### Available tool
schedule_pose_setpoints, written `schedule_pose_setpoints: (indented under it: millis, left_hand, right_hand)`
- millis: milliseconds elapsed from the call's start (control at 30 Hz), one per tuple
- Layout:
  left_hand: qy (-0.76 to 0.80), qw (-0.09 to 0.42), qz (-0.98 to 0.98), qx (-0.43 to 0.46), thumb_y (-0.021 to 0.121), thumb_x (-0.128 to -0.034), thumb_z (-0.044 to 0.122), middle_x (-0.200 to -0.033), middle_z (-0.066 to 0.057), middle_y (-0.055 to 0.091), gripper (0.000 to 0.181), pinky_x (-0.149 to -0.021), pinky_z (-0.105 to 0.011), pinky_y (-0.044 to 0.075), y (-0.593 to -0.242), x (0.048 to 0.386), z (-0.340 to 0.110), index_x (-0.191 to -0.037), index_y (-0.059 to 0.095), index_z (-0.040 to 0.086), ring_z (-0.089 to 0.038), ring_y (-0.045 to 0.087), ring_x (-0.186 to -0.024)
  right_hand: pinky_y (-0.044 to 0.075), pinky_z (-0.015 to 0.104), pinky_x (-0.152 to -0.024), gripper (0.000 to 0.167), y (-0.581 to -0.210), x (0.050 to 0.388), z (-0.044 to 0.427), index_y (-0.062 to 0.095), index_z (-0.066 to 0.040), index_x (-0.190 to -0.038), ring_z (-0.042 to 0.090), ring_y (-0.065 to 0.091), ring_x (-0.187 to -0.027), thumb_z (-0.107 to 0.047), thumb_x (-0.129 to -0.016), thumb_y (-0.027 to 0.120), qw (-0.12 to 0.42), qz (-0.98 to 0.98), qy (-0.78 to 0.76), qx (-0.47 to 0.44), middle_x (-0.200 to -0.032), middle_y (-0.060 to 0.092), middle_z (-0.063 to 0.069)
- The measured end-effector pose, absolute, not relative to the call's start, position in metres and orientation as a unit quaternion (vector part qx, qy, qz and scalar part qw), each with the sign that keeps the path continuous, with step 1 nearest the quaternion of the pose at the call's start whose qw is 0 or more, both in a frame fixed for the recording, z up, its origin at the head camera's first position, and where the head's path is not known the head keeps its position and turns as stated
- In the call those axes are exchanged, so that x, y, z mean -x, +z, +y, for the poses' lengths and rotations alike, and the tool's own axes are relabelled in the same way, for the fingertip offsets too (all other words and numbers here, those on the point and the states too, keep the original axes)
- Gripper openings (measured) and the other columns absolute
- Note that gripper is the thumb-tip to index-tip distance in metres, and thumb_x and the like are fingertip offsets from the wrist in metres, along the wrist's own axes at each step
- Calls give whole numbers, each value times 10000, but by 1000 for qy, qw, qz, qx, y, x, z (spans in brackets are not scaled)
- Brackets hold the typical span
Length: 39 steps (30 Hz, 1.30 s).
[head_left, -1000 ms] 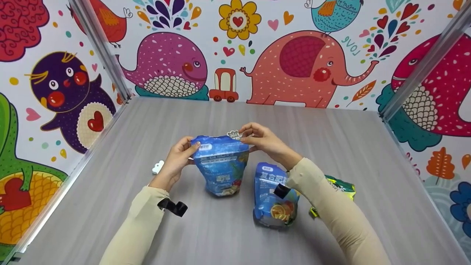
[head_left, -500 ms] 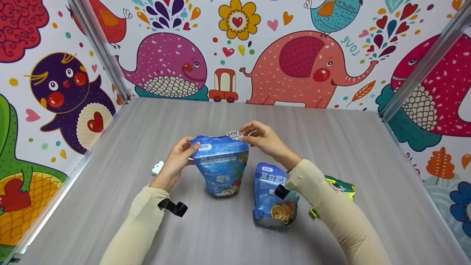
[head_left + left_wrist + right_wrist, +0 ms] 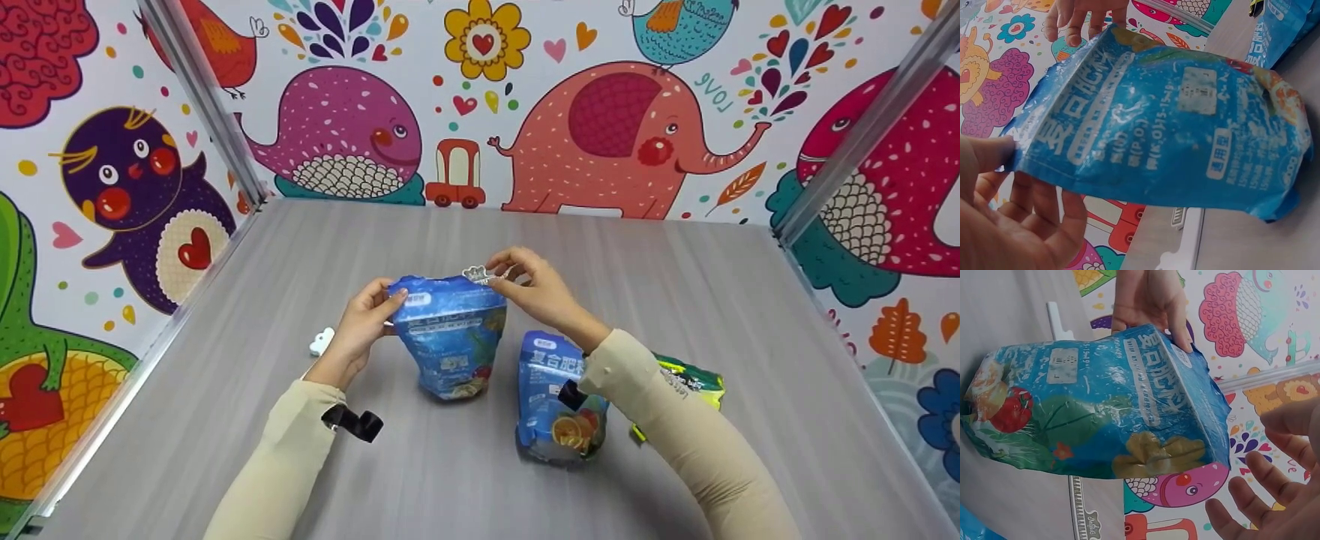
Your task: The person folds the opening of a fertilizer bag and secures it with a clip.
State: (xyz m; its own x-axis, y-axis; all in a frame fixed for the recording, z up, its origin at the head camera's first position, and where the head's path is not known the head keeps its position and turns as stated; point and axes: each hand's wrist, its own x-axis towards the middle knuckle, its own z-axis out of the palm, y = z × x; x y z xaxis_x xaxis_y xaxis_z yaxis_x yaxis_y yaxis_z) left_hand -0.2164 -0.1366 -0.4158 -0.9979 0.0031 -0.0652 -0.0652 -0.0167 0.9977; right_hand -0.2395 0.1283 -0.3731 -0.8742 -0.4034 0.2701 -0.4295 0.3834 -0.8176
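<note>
My left hand (image 3: 365,322) pinches the upper left corner of a blue fertilizer bag (image 3: 454,345) between thumb and fingers. The bag is upright and slightly tilted; whether its base rests on the table is hard to tell. Beside its upper right corner is my right hand (image 3: 544,289). In the right wrist view the fingers (image 3: 1261,467) of that hand are spread, apart from the bag and holding nothing. Behind the bag's top edge shows a pale bag clip (image 3: 476,275) with a scalloped outline; the right wrist view has this clip (image 3: 1092,523) lying on the table.
A second blue fertilizer bag (image 3: 551,405) stands at the right, partly behind my right sleeve. Past it lies a green and yellow packet (image 3: 701,386). A white cloud-shaped clip (image 3: 322,341) sits left of my left wrist. Patterned walls (image 3: 465,82) enclose the grey table (image 3: 360,232).
My right hand has shifted slightly beside the bag's corner, and its forearm has come a little lower. The left hand and the bag have stayed in place.
</note>
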Motion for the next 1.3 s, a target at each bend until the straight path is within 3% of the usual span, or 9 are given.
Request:
schedule_pose_setpoints:
  millis: [367,667,867,1300]
  left_hand:
    - [712,18,702,22,575,-1010,97,-831,-23,558,52,-600,-263,523,-415,216,-136,-994,612,64,-119,573,-674]
    - [710,21,703,27,576,-1011,99,-842,-24,556,43,-610,-265,524,-417,217,-136,-991,611,85,-128,574,-694]
    - [711,21,703,28,574,-1012,102,-852,-25,550,46,-610,-261,517,-417,217,-137,-996,617,91,-125,563,-713]
    - [706,16,707,34,583,-1008,111,-853,-12,559,39,-608,-259,512,-418,218,-135,-1006,616,89,-120,563,-705]
  right_hand:
    - [516,440,-837,205,-372,230,120,658,-39,-1131,269,562,-995,-106,-939,677,72,-840,452,-291,-1081,600,122]
    - [480,448,-902,218,-372,222,114,659,-56,-1153,320,512,-1092,-131,-949,680,87,-853,408,-312,-1130,588,115]
    - [485,395,-862,205,-377,218,110,676,-90,-1132,237,495,-1020,-126,-932,706,125,-862,363,-331,-1110,590,66]
    - [502,416,-857,217,-392,214,102,723,-130,-1098,270,533,-1012,-137,-885,758,193,-871,252,-374,-1130,608,106]
